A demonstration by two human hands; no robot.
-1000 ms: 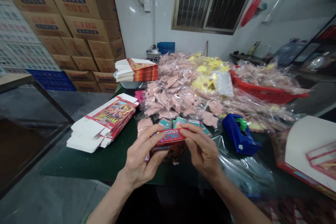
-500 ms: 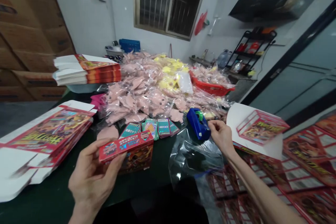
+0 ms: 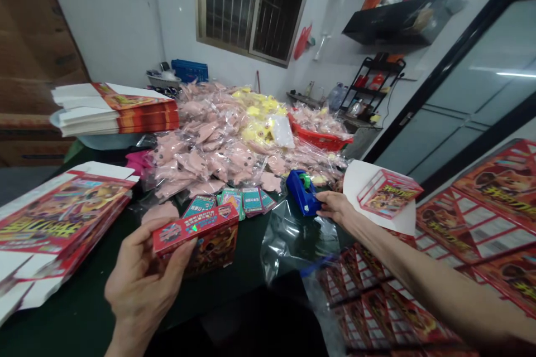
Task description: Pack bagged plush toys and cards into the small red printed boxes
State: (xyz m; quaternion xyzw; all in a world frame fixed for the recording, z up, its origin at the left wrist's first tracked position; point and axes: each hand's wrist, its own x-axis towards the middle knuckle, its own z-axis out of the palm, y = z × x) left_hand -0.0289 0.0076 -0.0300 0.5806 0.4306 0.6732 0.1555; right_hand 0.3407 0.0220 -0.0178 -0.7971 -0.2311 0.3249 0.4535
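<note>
My left hand is closed around a small red printed cardboard box, thumb on the near side and fingers behind. The box is held above the dark green table. My right hand is at the near right end of a blue tape dispenser with a green core. Its fingertips are bent together against that end; any tape between them is too small to make out. Teal-backed cards lie fanned behind the box. A clear plastic bag lies below the dispenser.
Bagged pink and yellow pieces form a heap behind the cards, beside a red basket. Flat printed cartons are stacked at left, more cartons behind them. Several finished-looking red boxes fill the right side, near a white-lined carton flap.
My view has swung a little to the right. My right hand's fingers have come in closer against the end of the tape dispenser. The left hand keeps its hold on the box.
</note>
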